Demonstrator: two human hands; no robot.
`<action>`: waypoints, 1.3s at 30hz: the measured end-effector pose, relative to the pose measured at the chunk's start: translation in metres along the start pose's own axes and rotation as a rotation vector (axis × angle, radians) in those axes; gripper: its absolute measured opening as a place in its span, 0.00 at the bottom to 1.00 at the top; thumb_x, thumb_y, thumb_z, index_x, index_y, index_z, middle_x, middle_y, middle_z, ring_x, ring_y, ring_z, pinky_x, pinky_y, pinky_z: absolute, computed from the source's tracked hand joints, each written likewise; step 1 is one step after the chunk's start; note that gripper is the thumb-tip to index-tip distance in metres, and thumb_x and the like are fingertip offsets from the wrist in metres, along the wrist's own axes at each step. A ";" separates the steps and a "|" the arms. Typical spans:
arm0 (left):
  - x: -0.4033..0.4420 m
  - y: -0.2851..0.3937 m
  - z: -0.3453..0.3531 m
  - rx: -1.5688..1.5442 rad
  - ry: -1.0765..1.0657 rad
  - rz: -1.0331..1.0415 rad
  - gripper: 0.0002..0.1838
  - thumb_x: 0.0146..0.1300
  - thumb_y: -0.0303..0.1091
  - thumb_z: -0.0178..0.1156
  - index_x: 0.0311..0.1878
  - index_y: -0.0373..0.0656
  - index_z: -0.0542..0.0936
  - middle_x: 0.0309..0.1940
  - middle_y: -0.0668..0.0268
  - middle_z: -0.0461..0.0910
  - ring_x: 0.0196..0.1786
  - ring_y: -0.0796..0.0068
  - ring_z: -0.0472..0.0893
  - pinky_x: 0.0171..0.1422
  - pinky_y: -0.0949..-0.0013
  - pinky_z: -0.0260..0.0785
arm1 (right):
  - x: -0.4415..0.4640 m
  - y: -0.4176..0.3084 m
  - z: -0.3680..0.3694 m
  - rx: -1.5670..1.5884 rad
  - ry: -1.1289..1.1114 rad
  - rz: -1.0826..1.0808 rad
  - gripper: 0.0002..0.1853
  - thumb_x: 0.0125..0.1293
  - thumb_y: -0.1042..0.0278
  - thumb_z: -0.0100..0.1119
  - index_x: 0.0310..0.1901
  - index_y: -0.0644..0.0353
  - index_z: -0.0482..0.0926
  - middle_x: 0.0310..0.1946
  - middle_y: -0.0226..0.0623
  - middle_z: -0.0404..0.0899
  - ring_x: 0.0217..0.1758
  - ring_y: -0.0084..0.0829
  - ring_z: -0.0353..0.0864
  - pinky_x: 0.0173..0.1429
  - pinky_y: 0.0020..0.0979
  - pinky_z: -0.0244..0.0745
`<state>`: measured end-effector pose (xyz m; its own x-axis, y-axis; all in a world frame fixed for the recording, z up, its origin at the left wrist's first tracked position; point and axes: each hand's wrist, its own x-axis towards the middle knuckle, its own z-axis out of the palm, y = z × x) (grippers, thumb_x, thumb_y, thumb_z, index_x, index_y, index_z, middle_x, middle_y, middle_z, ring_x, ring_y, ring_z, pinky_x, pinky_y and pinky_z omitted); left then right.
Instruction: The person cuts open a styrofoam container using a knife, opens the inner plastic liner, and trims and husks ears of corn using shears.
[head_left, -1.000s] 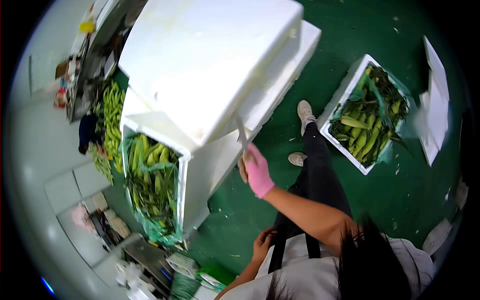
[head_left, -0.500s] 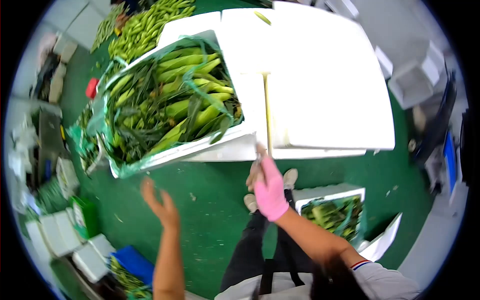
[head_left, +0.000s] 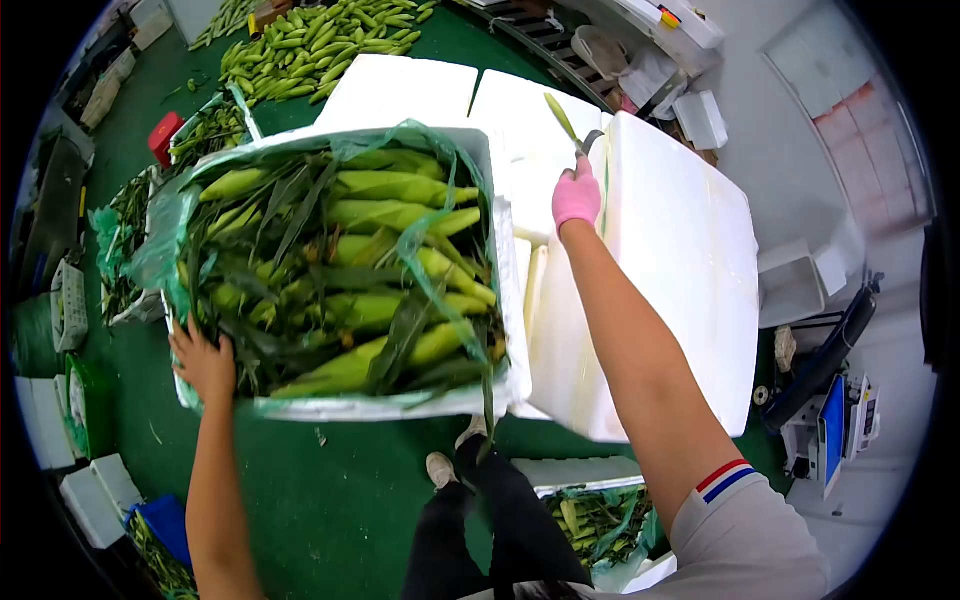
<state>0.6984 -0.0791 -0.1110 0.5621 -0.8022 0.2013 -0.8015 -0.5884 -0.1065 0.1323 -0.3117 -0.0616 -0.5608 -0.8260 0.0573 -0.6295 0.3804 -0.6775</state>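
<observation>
My bare left hand (head_left: 205, 365) rests on the near left corner of a white foam box (head_left: 515, 340), fingers apart over its rim and the green netting (head_left: 165, 240). Green corn ears in their husks (head_left: 370, 215) and loose leaves fill this box. My right hand (head_left: 577, 200), in a pink glove, is closed around a knife with a curved metal blade (head_left: 592, 142). It is over the far edge of a closed white foam box (head_left: 670, 290). A slim green piece of corn or husk (head_left: 561, 116) shows just beyond the fingers; whether the hand touches it I cannot tell.
A large heap of corn (head_left: 320, 45) lies on the green floor behind the boxes. By my feet is another foam box of corn (head_left: 600, 520). At left are a red container (head_left: 165, 138) and a green crate (head_left: 90, 405).
My left hand has come from the air onto the corn box's corner. My right hand has moved up and away across the white boxes with the knife. The view has shifted.
</observation>
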 end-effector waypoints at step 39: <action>0.023 -0.013 0.022 -0.395 -0.197 0.263 0.32 0.69 0.46 0.54 0.68 0.31 0.69 0.71 0.38 0.63 0.73 0.37 0.60 0.78 0.47 0.47 | -0.057 0.002 -0.001 0.397 0.095 0.410 0.25 0.73 0.71 0.47 0.71 0.51 0.67 0.27 0.26 0.69 0.17 0.16 0.61 0.19 0.22 0.59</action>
<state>0.7257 -0.0922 -0.1266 0.3285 -0.9441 0.0259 -0.9154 -0.3116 0.2548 0.1625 -0.2631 -0.0656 -0.7739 -0.5960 -0.2142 -0.1113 0.4610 -0.8804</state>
